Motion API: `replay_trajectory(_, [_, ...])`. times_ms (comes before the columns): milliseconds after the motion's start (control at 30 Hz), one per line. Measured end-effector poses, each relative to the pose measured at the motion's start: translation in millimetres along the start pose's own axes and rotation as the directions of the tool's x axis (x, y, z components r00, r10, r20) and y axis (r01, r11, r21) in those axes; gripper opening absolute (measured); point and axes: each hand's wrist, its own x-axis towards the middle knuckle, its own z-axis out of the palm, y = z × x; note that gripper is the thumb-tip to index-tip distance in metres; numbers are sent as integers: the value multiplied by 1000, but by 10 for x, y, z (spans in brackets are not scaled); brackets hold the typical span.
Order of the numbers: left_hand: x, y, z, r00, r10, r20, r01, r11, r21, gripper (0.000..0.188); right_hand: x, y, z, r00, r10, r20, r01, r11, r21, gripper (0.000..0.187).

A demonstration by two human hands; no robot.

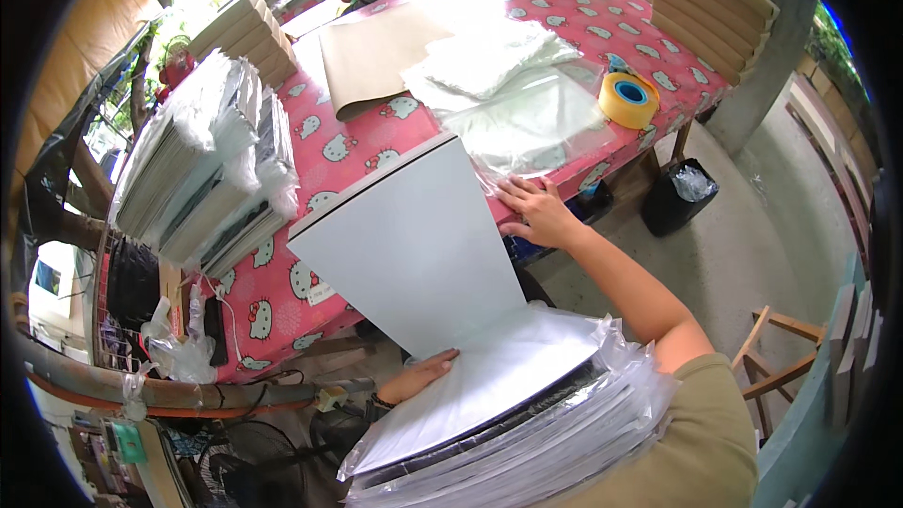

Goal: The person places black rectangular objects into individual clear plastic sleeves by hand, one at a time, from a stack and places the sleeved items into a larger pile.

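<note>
Head | right hand point(536, 210) fingers spread on plastic bag point(527, 127) | tape roll point(628, 99) near | left hand point(419, 376) flat on board point(414, 245)

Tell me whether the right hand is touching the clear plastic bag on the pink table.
Touching. The head view shows the right hand pressed flat, fingers spread, on the near edge of the clear plastic bag at the pink patterned table edge.

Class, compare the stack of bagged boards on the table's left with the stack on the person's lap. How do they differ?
The table stack leans on edge and no hand touches it; the lap stack lies flat, and the left hand rests on its top sheet. The lap stack has a white board propped over it against the table; the table stack is uncovered. Both hold flat boards in clear plastic bags.
</note>
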Motion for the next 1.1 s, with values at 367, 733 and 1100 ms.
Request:
replay_trajectory(367, [44,-176,6,993,-48,-111,37,995,-96,46,-49,176,-96,951,121,-284,-40,961,274,8])
replay_trajectory(733, [-417,658,-240,916,137,-376,-57,975,216,50,-53,-488,-1431,998,-61,-12,47,614,788,5])
replay_trajectory(1100, [-71,1556,-237,693,405,-596,-501,865,4,13,249,-492,-1108,843,269,-465,113,758,643,33])
